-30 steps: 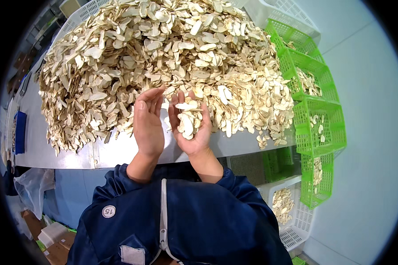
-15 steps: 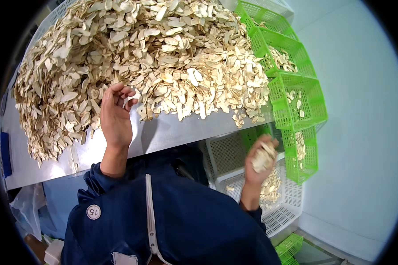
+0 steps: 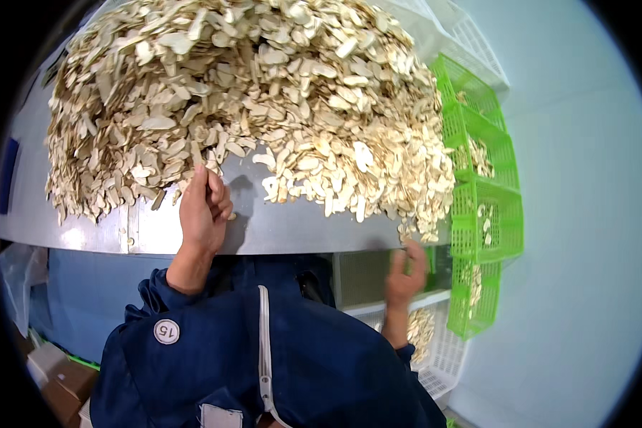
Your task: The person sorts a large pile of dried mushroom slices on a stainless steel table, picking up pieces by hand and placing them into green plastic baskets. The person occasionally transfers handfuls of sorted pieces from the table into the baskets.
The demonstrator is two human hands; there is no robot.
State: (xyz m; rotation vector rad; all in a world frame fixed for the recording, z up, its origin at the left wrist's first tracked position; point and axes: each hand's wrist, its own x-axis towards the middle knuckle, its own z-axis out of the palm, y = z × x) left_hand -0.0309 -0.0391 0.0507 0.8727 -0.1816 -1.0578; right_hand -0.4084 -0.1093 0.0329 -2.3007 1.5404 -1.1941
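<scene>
A large heap of pale dried slices [image 3: 264, 107], thin and irregular like cut root, covers the metal table [image 3: 292, 235]. At the heap's near edge, left of the middle, my left hand [image 3: 205, 214] is closed, its fingers curled. A long slice [image 3: 197, 153] sticks up from its fingertips. My right hand [image 3: 406, 277] is over the table's front edge on the right, slightly blurred. Its fingers are apart, and no slice shows in it. Below that hand, a white basket [image 3: 439, 364] holds a pile of loose slices [image 3: 419, 332], partly hidden by my forearm.
Several green plastic baskets [image 3: 510, 221] stand in a row along the table's right end, with some slices inside. A white crate [image 3: 471, 43] sits at the far right. The pale wall [image 3: 578, 214] bounds the right side. Cardboard boxes [image 3: 68, 389] lie at the lower left.
The handful of slices in my right hand is gone, and that hand has opened and moved slightly left and down. My left hand has moved right and down and closed on a slice. The view has shifted.
</scene>
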